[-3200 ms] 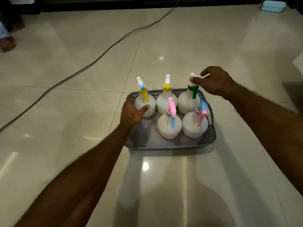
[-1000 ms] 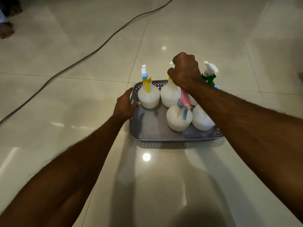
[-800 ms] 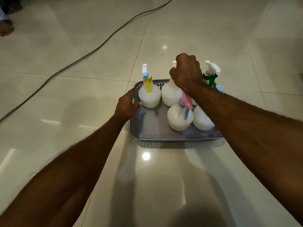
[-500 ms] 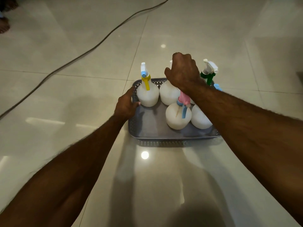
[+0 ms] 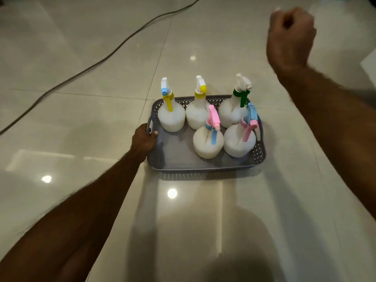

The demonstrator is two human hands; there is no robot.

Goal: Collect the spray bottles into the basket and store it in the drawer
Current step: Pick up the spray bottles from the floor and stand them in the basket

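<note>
Since half a second ago the right hand (image 5: 289, 35) has left the middle back bottle and risen well clear of the basket, up and to the right, where it now hangs blurred with its fingers curled into a loose fist around nothing. In the head view, the grey perforated plastic basket (image 5: 205, 169) sits on the glossy beige tiled floor (image 5: 81, 123), and the left hand (image 5: 143, 139) grips its left rim at the handle cut-out, fingers pressed closed over the edge. Five round white plastic spray bottles stand upright inside. Along the back wall are the bottle with the yellow trigger and blue nozzle tip (image 5: 171, 117), the bottle with the yellow collar (image 5: 197, 117), and the bottle with the green trigger (image 5: 232, 112). In front of them, towards the right, stand the bottle with the pink head and blue trigger (image 5: 207, 143) and the bottle with the blue head and pink trigger (image 5: 239, 142), just beside each other. The basket's front left part is bare. A dark cable (image 5: 97, 62) runs across the floor behind, well apart from the basket.
</note>
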